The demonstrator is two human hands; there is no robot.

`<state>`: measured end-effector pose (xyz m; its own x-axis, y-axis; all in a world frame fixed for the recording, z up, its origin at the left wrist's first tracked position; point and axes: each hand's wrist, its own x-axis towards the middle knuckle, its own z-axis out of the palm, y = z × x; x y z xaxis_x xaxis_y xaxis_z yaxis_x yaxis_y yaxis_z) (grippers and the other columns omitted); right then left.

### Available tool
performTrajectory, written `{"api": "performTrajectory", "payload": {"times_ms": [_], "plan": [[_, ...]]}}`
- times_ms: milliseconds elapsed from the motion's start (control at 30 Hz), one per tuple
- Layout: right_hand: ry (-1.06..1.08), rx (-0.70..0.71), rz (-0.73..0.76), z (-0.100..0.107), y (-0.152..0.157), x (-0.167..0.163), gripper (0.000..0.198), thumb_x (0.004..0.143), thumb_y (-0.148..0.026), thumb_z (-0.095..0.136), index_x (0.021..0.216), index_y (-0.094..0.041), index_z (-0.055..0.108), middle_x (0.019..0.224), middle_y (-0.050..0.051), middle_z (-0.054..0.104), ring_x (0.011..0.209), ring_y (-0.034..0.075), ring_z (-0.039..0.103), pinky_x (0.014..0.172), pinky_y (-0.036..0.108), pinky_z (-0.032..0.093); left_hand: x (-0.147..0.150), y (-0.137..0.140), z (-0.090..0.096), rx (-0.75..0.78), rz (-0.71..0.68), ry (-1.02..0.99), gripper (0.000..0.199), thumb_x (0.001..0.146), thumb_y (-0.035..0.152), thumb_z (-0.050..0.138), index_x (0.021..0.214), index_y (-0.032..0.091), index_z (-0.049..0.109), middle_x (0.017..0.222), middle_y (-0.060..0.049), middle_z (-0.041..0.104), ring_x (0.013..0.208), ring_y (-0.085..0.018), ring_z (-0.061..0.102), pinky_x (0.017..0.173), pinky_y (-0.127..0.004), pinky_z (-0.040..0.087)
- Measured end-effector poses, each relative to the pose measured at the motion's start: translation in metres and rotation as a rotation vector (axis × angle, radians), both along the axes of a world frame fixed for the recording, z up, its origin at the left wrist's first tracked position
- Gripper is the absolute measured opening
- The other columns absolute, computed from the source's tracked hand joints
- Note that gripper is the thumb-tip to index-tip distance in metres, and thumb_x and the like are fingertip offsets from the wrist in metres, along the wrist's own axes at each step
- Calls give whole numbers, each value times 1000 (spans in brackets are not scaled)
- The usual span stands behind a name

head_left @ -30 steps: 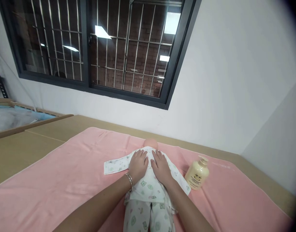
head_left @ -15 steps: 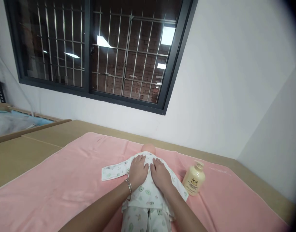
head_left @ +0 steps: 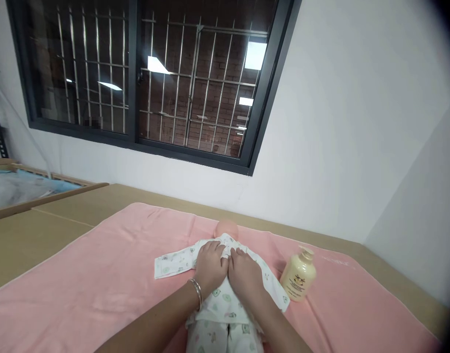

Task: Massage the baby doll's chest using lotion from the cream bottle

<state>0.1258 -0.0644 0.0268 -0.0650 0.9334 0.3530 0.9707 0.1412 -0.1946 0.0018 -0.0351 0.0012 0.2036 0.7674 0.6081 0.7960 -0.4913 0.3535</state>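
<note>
You have both hands on the upper body of a small doll in white clothes printed with little green motifs (head_left: 227, 300), which lies lengthwise in front of you with its smooth pink rounded head (head_left: 226, 228) toward the wall (head_left: 338, 122). Your left hand (head_left: 211, 267) and right hand (head_left: 245, 274) rest side by side on the chest area of its shirt, thumbs close together at the middle and fingers bent over the cloth; you cannot tell from here whether they pinch the fabric. A silver bangle (head_left: 199, 292) circles your left wrist. One long white sleeve (head_left: 173, 263) stretches out flat to your left, while the other slants down past your right hand toward a pale yellow pump bottle with dark print (head_left: 298, 277), standing just beside its cuff. Doll and bottle are on a pink cloth (head_left: 100, 274) with a thin pale edge, spread over a tan table (head_left: 74, 211). Beyond it, a dark-framed window (head_left: 134, 73) shows metal bars, and a wood-edged box (head_left: 44, 200) at far left holds blue and whitish sheeting.
</note>
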Motion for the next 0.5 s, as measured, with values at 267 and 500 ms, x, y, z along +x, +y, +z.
{"api": "performTrajectory", "payload": {"times_ms": [267,500], "plan": [[92,23,9,-11,21,15,44,97,-36,29,120,-19,62,125,12,62,117,27,56,96,39,41,1,13,-11,-98,-30,-56,46,83,19,42,127,15,56,139,-11,52,132,-27,42,113,-47,28],[117,-17,147,-24,31,16,52,97,-30,26,143,-11,40,150,13,35,141,26,27,115,42,18,1,16,-12,-30,-84,22,45,89,21,37,130,12,54,139,-12,52,132,-28,42,114,-49,28]]}}
